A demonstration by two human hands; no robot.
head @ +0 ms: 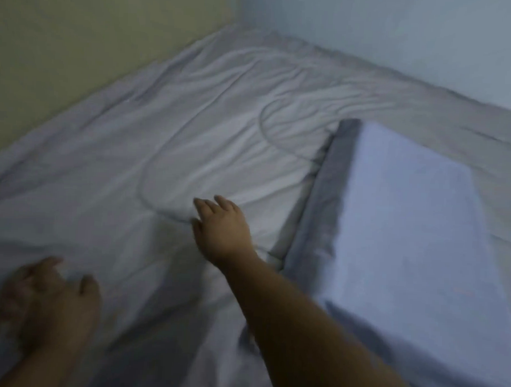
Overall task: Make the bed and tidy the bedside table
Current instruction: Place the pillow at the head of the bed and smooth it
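Observation:
A pale grey quilted cover (193, 127) lies spread over the bed, wrinkled, with curved stitch lines. A light blue pillow (407, 221) with a grey side band rests on it at the right. My right hand (221, 229) lies flat on the cover just left of the pillow, fingers spread, holding nothing. My left hand (47, 302) presses on the cover at the lower left, blurred, fingers apart. The bedside table is out of view.
The bed sits in a room corner: a yellowish wall (80, 36) runs along its far left side and a pale blue wall (399, 30) along its far right side. The light is dim.

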